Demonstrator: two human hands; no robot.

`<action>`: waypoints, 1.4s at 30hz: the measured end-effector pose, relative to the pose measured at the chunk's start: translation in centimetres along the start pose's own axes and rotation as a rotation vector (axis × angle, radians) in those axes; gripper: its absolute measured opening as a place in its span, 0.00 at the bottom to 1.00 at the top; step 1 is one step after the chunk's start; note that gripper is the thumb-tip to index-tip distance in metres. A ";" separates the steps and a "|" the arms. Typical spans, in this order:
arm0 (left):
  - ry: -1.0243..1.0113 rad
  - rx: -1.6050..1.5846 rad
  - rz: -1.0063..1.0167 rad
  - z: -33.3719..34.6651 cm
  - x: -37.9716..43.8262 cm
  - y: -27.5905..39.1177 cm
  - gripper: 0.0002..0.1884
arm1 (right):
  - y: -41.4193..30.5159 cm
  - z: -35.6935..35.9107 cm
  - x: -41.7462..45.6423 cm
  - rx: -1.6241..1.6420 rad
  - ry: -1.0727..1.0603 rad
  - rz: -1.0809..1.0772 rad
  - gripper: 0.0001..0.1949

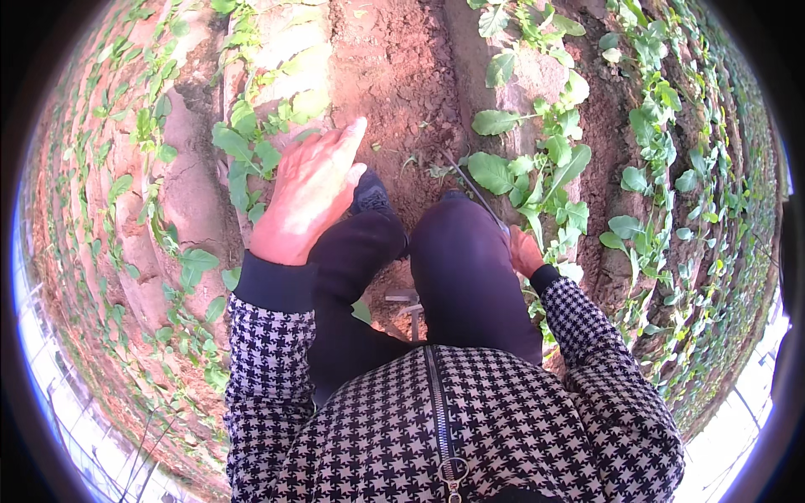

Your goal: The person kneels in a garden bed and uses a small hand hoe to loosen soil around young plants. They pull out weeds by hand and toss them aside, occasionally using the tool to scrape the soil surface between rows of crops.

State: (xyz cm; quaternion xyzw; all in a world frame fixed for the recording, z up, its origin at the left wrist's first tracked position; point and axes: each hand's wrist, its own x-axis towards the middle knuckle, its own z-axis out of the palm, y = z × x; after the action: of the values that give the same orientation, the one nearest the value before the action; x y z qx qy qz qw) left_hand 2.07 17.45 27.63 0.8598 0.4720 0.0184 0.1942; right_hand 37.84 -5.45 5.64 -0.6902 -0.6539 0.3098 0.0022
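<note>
My left hand (314, 182) is held out above my left shoe (371, 195), palm down, with the forefinger extended and nothing in it. Beside it on the left grow leafy green seedlings (242, 157). My right hand (525, 251) is closed at the outer side of my right knee around the near end of a thin metal tool (475, 188), whose kind I cannot tell. The tool slants forward and left, its far end at the soil by a few small weeds (440, 170). Broad-leaved green plants (553, 170) stand just right of the tool.
A reddish soil furrow (396, 75) runs ahead between two plant rows. More rows (648, 157) lie to the right and others (151, 132) to the left. Between my legs shows a metal frame part (412, 305). Bright light falls on the bed at upper left.
</note>
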 end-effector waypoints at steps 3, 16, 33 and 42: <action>-0.013 -0.015 0.010 -0.3 -0.5 -0.2 0.27 | -0.4 0.0 -3.9 -0.032 -0.005 0.024 0.17; -0.042 0.002 0.010 -1.0 -0.5 2.1 0.29 | -9.5 -1.4 23.6 0.022 0.147 -0.038 0.13; -0.054 -0.049 0.054 -0.9 0.5 0.9 0.32 | -12.0 2.9 30.8 -0.203 0.128 -0.274 0.11; -0.032 -0.078 0.078 -0.7 0.2 1.2 0.30 | -5.8 3.8 15.1 -0.139 0.088 -0.335 0.10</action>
State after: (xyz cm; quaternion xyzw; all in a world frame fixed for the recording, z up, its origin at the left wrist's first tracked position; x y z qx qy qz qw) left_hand 2.98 17.26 28.71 0.8695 0.4338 0.0308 0.2342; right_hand 30.27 7.56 -1.45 -0.5829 -0.7789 0.2289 0.0348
